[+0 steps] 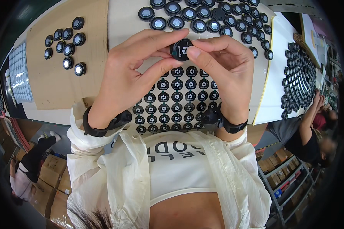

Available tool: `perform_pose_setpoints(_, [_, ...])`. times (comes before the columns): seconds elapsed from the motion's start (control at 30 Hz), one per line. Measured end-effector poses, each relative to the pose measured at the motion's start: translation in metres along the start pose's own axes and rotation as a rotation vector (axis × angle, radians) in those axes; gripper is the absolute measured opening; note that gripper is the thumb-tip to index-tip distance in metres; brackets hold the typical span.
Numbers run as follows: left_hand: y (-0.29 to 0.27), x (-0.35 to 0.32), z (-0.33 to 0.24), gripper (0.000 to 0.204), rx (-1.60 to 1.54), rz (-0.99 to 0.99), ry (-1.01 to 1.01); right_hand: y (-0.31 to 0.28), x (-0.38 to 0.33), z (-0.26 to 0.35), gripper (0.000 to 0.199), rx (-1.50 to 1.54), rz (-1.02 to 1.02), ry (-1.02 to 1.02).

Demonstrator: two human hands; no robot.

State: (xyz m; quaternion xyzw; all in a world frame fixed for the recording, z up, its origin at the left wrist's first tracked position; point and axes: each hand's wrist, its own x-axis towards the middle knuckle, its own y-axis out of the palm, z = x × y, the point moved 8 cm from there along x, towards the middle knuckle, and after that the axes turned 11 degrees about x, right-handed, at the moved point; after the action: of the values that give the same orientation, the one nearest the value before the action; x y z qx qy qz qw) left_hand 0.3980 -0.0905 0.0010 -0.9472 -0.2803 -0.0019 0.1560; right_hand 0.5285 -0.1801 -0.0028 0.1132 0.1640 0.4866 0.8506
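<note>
Over the table I hold up a round black part (180, 50) with a white mark on its face. My left hand (132, 63) grips its left side, index finger along the top and thumb near the lower edge. My right hand (229, 61) pinches its right edge between thumb and index finger. Below my hands, black discs (163, 96) with the same white mark lie in neat rows, partly hidden by my hands and wrists. Past my fingertips, many black round parts with silver centres (188, 14) lie scattered on the table.
On the left, several similar black parts (69, 49) sit on a brown cardboard sheet (46, 87). A tray of pale round pieces (20, 72) lies at the far left. A dense group of black parts (300, 80) covers the right side, where another person's hands (317, 100) reach in.
</note>
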Motion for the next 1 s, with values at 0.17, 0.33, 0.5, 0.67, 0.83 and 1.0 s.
perform_pose_setpoints(0.17, [0.0, -0.001, 0.006, 0.051, 0.036, -0.02, -0.005, 0.004, -0.001, 0.007, 0.013, -0.368, -0.001, -0.261])
perform_pose_setpoints(0.33, [-0.006, -0.003, 0.014, 0.048, 0.051, -0.031, -0.127, 0.025, -0.006, 0.015, 0.015, -0.698, 0.079, -0.456])
perform_pose_setpoints(0.5, [-0.027, -0.006, -0.004, 0.044, 0.402, -0.073, -0.052, 0.022, -0.002, 0.004, 0.022, -0.567, 0.207, -0.271])
perform_pose_setpoints(0.67, [-0.068, -0.024, 0.006, 0.041, 0.911, -0.107, -0.121, -0.018, -0.005, 0.024, 0.022, -0.681, 0.029, -0.211])
perform_pose_setpoints(0.83, [-0.1, -0.042, 0.029, 0.043, 1.256, -0.064, -0.152, -0.057, -0.015, 0.043, 0.025, -0.882, -0.033, -0.151])
perform_pose_setpoints(1.0, [-0.092, -0.024, 0.019, 0.046, 1.306, -0.078, -0.122, -0.059, -0.014, 0.035, 0.028, -1.036, 0.102, -0.092])
